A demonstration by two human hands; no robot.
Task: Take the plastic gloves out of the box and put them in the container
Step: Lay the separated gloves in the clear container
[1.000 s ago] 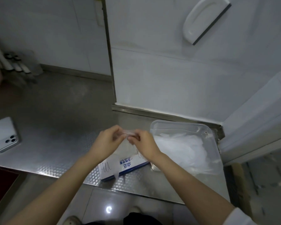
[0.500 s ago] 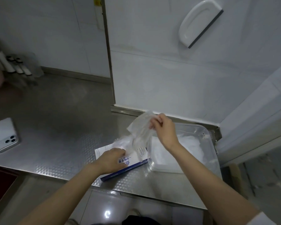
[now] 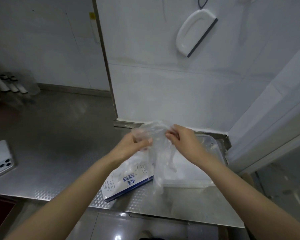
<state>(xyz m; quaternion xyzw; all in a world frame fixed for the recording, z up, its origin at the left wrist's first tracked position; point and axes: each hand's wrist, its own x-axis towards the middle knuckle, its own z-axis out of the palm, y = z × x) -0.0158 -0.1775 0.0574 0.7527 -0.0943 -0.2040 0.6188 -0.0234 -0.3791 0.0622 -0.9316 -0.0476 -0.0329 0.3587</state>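
Note:
A clear plastic glove (image 3: 157,153) hangs in the air above the counter, its fingers dangling down. My left hand (image 3: 131,144) pinches its upper left edge and my right hand (image 3: 184,141) pinches its upper right edge. Below the hands lies the white and blue glove box (image 3: 126,184), with more plastic bunched at its opening. To the right of the box stands the clear plastic container (image 3: 213,144), holding a heap of white gloves; my right forearm hides part of it.
A white phone (image 3: 0,160) lies at the left on the steel counter (image 3: 50,135). Bottles and jars (image 3: 12,84) stand at the back left. A white squeegee (image 3: 196,32) hangs on the tiled wall. The counter's front edge runs just below the box.
My left hand left the box and rose to the glove. Both hands now hold the glove spread between them, higher and further right than a second ago.

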